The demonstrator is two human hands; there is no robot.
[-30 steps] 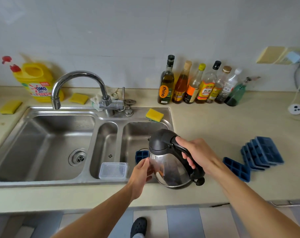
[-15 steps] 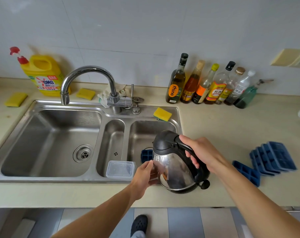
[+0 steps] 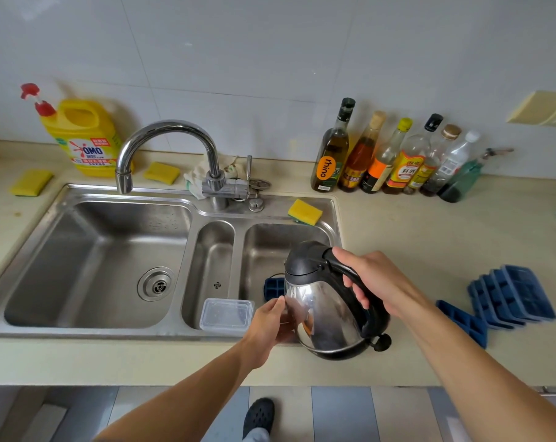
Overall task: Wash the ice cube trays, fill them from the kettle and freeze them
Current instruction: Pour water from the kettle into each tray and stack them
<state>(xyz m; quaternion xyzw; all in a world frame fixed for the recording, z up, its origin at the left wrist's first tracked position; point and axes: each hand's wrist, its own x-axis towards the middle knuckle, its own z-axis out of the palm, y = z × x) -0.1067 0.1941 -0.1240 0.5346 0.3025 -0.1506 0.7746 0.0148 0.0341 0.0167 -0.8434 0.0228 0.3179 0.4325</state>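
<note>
My right hand (image 3: 378,282) grips the black handle of the steel kettle (image 3: 324,314), which hangs tilted over the right basin of the sink (image 3: 187,334). My left hand (image 3: 270,320) is at the kettle's left side with its fingertips against the steel. A blue ice cube tray (image 3: 272,288) shows just above my left thumb, mostly hidden behind the kettle; I cannot tell whether that hand holds it. Several more blue ice cube trays (image 3: 512,298) lie overlapped on the counter to the right, with one tray (image 3: 461,320) nearer the kettle.
A clear plastic container (image 3: 227,314) sits in the narrow middle basin. The faucet (image 3: 171,132) arches over the left basin. A yellow sponge (image 3: 304,212) lies on the sink's rim. Several bottles (image 3: 381,154) line the wall, and a yellow detergent jug (image 3: 82,135) stands at the back left.
The view has shifted slightly, so the sink sits further right in frame. Both hands, the kettle and the tray keep nearly the same pose.
</note>
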